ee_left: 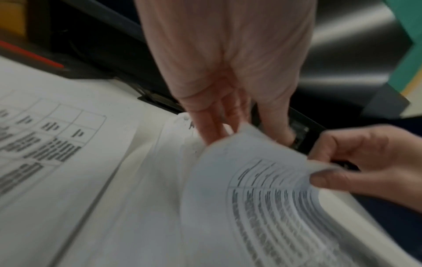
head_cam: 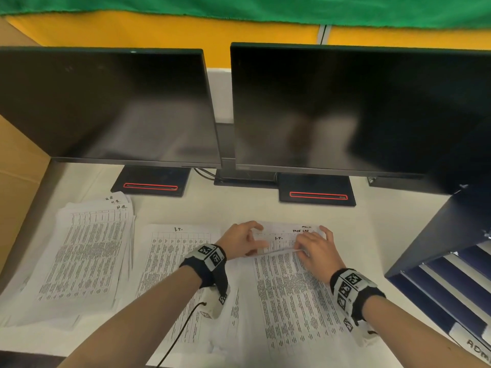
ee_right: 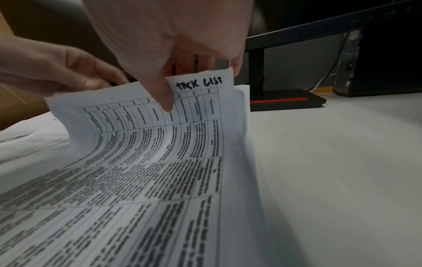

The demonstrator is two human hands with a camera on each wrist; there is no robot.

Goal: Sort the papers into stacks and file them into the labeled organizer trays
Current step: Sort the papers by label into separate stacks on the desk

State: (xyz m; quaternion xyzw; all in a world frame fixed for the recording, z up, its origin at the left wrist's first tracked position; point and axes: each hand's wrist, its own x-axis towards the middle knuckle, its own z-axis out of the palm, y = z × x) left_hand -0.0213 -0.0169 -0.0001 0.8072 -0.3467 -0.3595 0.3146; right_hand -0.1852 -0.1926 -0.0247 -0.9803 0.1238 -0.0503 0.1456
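Three lots of printed sheets lie on the white desk. At the left is a stack marked H.R. (head_cam: 87,251), in the middle a stack marked I.T. (head_cam: 172,264), and under my hands the right pile (head_cam: 292,301). My right hand (head_cam: 312,239) pinches the raised far edge of that pile's top sheet (ee_right: 160,144), headed "Task list". Its thumb (ee_right: 164,97) is on the print and its fingers are behind. My left hand (head_cam: 259,236) is at the sheet's far left corner with curved fingers (ee_left: 212,126). Their tips are hidden behind the sheet.
A dark blue organizer (head_cam: 451,274) with stacked trays stands at the right; one label (head_cam: 478,349) reads "ADM". Two dark monitors (head_cam: 106,107) (head_cam: 358,110) on black bases (head_cam: 151,181) line the back. Brown cardboard (head_cam: 18,168) walls the left side.
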